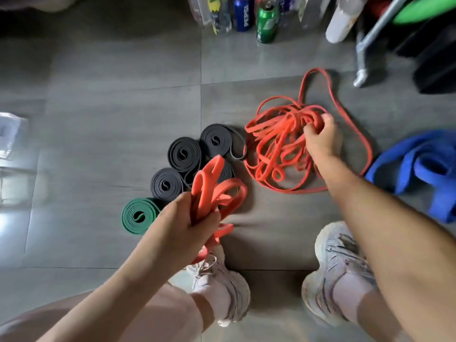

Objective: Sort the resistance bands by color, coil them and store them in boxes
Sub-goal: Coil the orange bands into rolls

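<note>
**Left hand** (182, 218): the fingers are curled round a bunch of orange bands (214, 191) and grip it near its lower part. The back of the hand faces the camera. The hand is to the left of the orange tangle (276, 149), nearer the person and apart from it.

**Left forearm** (123, 275): bare. It runs from the lower left up to the wrist.

**Right hand** (320, 138): the fingers are curled into the upper right part of the orange tangle and grip several strands.

**Right forearm** (370, 206): bare and extended. It runs from the lower right, past the right side of the tangle.

The two hands are well apart.
</note>
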Motion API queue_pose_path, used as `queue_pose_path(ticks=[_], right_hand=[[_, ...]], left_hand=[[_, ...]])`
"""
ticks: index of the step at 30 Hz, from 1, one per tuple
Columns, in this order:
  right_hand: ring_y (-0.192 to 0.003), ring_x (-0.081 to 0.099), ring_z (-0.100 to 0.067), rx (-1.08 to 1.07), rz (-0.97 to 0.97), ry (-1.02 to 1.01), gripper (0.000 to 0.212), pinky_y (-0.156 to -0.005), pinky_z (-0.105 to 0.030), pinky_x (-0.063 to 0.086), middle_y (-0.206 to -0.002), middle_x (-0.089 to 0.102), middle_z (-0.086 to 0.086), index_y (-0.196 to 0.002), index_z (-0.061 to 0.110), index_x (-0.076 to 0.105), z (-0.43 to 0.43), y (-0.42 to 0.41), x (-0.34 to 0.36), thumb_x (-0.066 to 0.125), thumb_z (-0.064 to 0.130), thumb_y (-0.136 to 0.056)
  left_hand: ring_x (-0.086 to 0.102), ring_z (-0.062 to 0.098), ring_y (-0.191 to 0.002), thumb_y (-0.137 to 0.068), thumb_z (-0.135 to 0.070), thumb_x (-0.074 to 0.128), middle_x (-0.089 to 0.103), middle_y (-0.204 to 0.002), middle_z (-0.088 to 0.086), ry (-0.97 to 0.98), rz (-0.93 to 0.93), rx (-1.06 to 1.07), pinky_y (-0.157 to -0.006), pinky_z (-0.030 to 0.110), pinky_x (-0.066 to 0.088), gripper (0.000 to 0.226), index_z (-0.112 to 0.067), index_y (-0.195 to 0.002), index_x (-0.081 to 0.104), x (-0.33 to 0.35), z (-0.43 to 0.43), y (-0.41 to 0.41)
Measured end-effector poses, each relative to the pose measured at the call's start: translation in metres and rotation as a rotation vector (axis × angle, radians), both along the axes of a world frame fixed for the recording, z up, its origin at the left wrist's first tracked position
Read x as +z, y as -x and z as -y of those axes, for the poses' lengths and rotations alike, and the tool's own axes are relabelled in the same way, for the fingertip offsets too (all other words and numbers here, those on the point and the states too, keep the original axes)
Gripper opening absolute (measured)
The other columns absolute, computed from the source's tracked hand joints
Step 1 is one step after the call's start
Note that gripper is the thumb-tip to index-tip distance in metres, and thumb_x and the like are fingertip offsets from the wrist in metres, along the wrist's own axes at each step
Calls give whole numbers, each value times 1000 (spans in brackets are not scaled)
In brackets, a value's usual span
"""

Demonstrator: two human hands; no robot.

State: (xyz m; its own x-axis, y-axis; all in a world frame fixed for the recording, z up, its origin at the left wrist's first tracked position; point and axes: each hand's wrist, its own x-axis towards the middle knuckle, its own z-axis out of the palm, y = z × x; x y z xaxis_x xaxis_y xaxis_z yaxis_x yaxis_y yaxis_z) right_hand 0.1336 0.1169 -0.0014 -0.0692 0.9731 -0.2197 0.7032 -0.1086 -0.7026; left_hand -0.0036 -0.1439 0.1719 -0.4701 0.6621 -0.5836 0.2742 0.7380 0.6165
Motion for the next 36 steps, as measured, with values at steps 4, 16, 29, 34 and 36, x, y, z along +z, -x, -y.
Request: queue_pose_path(ticks=[4, 16, 29, 34, 36], right_hand=[[-110, 55, -34, 151, 98, 36, 55, -93, -38, 41, -112, 59, -15, -113, 9, 53, -59, 12, 50, 62, 45, -74], [-79, 58, -26, 1084, 361, 51, 14, -69, -36, 45, -79, 63, -7, -75, 16, 59, 48, -18, 228, 56, 14, -88], [-92, 63, -18, 771, 184, -114, 26, -83, -37, 51, -99, 67, 3, -101, 33, 64, 156, -104, 336, 69, 41, -78], [-99, 57, -21, 824, 237, -184, 44, -91, -34, 44, -93, 67, 9, -97, 36, 61, 170, -101, 332, 56, 62, -63], [-95, 54, -15, 840, 191, -220, 49, -97, -37, 39, -95, 65, 14, -109, 33, 60, 173, -96, 340, 63, 57, -67]], left_hand=[[62, 8, -46, -83, -16, 61, 65, -53, -3, -90, -46, -57, -45, 22, 48, 10, -8, -79, 56, 15, -17, -6], [50, 7, -63, -58, -59, 77, 52, -71, -10, -153, -63, -405, -55, 19, 35, 51, -23, -83, 51, 93, -54, -39], [51, 33, -83, -99, -37, 39, 46, -77, 5, -236, -543, -625, -59, 27, 20, 36, -14, -71, 35, 158, -33, -95], [43, 23, -70, -92, -34, 56, 40, -61, -6, -388, -569, -657, -57, 24, 20, 32, -11, -70, 57, 176, -21, -87], [47, 20, -70, -87, -31, 63, 49, -69, -4, -472, -518, -596, -56, 24, 25, 21, -11, -86, 66, 177, -16, -87]])
